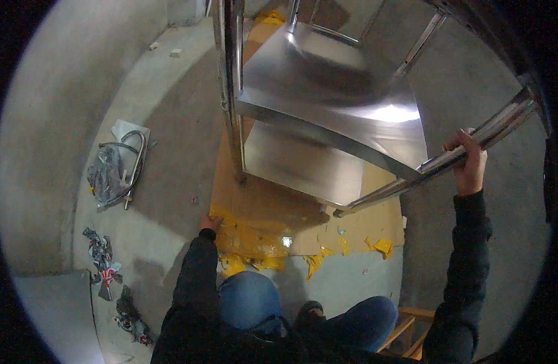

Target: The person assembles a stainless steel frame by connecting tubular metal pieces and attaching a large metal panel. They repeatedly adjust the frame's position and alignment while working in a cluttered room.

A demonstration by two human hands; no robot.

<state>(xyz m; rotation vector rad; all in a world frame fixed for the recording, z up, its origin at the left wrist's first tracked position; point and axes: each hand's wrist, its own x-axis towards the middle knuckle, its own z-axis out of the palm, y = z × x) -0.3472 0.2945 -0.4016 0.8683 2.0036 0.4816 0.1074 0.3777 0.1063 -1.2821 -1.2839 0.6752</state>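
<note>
A stainless steel shelf unit with tubular legs stands tilted in front of me, with an upper shelf (327, 91) and a lower shelf (303, 161). My right hand (471, 161) is closed round its right front leg (503, 121), well above the foot. Under the unit lies a flattened brown cardboard sheet (273, 197), patched with torn yellow tape. Down at the sheet's left edge, my left hand (211, 222) is closed on the cardboard; its fingertips are small and partly hidden.
Hoses in a clear plastic bag (112, 173) lie on the floor at the left. Crumpled wrapping scraps (103, 258) are strewn nearer me. A flat grey panel (57, 315) sits at the lower left. Behind my right knee shows a wooden stool (406, 330). A concrete wall (67, 109) rises at the left.
</note>
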